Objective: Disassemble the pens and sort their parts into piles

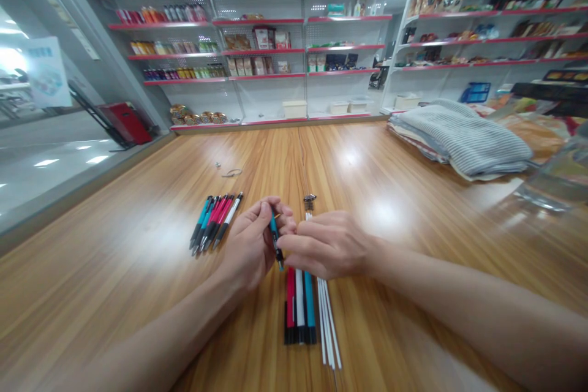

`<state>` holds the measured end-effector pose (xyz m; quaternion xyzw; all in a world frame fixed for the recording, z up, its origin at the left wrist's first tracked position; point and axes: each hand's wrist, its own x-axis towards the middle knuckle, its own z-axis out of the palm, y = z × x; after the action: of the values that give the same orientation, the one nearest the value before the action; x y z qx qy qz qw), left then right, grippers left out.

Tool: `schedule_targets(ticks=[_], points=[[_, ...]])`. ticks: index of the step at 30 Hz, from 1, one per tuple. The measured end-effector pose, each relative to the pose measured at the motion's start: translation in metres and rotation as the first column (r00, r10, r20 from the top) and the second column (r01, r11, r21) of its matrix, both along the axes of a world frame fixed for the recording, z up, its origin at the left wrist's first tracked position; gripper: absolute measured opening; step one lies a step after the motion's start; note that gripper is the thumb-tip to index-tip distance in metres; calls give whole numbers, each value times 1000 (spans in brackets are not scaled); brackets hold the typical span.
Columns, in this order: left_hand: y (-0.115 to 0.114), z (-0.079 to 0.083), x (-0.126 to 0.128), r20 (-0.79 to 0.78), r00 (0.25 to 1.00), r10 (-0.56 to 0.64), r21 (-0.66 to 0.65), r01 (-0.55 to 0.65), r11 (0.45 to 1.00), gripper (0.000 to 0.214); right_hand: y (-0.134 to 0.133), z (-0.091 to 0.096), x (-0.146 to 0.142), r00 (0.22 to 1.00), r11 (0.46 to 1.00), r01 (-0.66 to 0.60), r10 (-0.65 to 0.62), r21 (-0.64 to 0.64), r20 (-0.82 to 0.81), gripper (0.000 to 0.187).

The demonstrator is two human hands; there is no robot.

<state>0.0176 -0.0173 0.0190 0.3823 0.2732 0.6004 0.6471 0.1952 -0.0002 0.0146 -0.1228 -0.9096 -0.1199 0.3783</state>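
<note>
Left hand (pixel 248 245) has a teal-and-black pen (pixel 275 239) pinched upright-ish, tilted, tip toward the near side, held between thumb and fingertips (pixel 267 207), fingers clamped on the barrel. Pen sits between both hands, just above the table. Right hand (pixel 326 245) is right beside it, fingers together, tips at the left hand and the pen. Can't tell if they grip the pen or only touch it.

Below the hands, on the wooden table (pixel 114 263): 3 pen barrels (pixel 300 306), red, white and teal, side by side with black ends toward the near edge. Just right of them, a bundle of thin white tubes (pixel 327 324) runs far under the right hand. Small metal parts (pixel 309 201) sit at its far end.

Left of the hands: a row of 5 pens (pixel 215 220), teal, red and white. Farther out, a small metal ring and bits (pixel 231 172).

Right side: folded grey striped cloth (pixel 463 138) and a clear plastic bottle (pixel 555 177). Far side: red-edged shelves of packaged goods (pixel 239 30).
</note>
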Motion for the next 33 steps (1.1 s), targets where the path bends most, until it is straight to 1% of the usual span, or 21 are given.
schedule_targets(ticks=[2,3,5,8,11,13,15,18,21,24,29,31,33], points=[[0,0,0,19,1000,-4,-38,5,999,9,-2,3,0,996,993,19,-30,117,88,31],[0,-1,1,24,1000,-1,-50,2,999,8,-3,5,0,991,988,23,-43,154,128,32],[0,-1,3,30,1000,6,-79,-4,997,7,-4,7,1,985,982,25,-56,187,165,29],[1,-3,4,22,999,-37,-107,39,993,8,-4,6,1,994,984,32,-50,176,99,24],[2,-5,1,5,991,-131,-104,131,986,13,-3,3,0,998,994,55,-51,95,-41,24],[1,-6,-1,-5,980,-197,-105,195,975,16,0,0,1,989,998,55,-54,6,-135,22],[1,-7,-2,-27,969,-245,-102,241,965,18,5,-3,2,971,993,61,-83,-102,-225,19],[-1,-8,-3,-109,945,-309,-103,298,949,18,15,-6,6,923,957,102,-192,-270,-332,16],[-1,-10,-3,-182,912,-368,-113,352,929,19,22,-7,9,891,918,113,-263,-381,-369,19],[0,-12,-3,-204,899,-387,-118,369,922,21,25,-8,11,888,898,102,-276,-427,-367,20],[1,-12,-2,-189,892,-410,-172,381,908,24,24,-12,11,893,888,80,-266,-454,-363,21],[2,-13,-3,-159,897,-412,-185,383,905,24,24,-11,10,878,875,70,-282,-479,-388,21],[3,-13,-6,-121,903,-412,-179,388,904,24,25,-10,9,838,853,64,-328,-518,-436,22]])
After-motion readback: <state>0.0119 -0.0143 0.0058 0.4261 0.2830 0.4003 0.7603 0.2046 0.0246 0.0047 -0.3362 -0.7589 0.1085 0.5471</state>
